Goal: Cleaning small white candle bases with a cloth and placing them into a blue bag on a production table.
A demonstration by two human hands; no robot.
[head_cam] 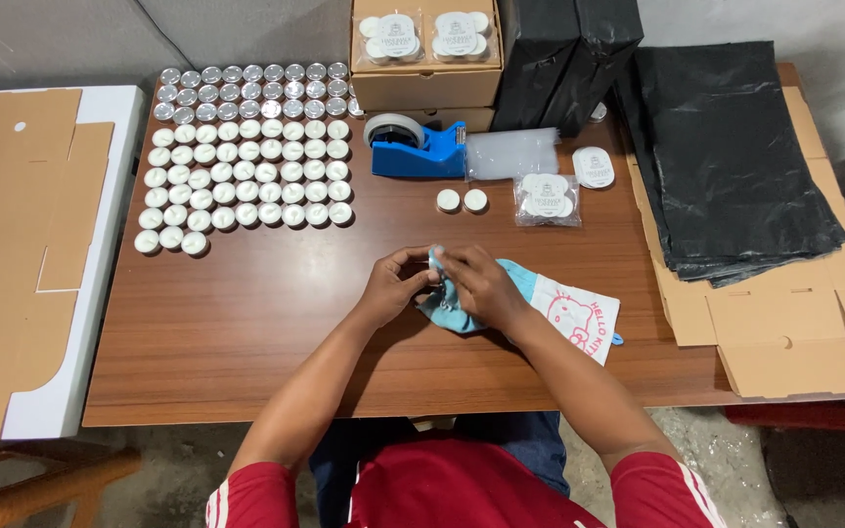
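Note:
My left hand and my right hand meet over the middle of the brown table. Both grip a light blue and white cloth with a pink cartoon print, which trails to the right under my right hand. A small object may sit between the fingertips, but the hands hide it. Rows of white tealight candles lie at the back left. Two loose tealights lie just beyond my hands.
A blue tape dispenser, clear packets of candles, cardboard boxes and black plastic bags stand at the back and right. Flat cardboard blanks lie at the left and at the right.

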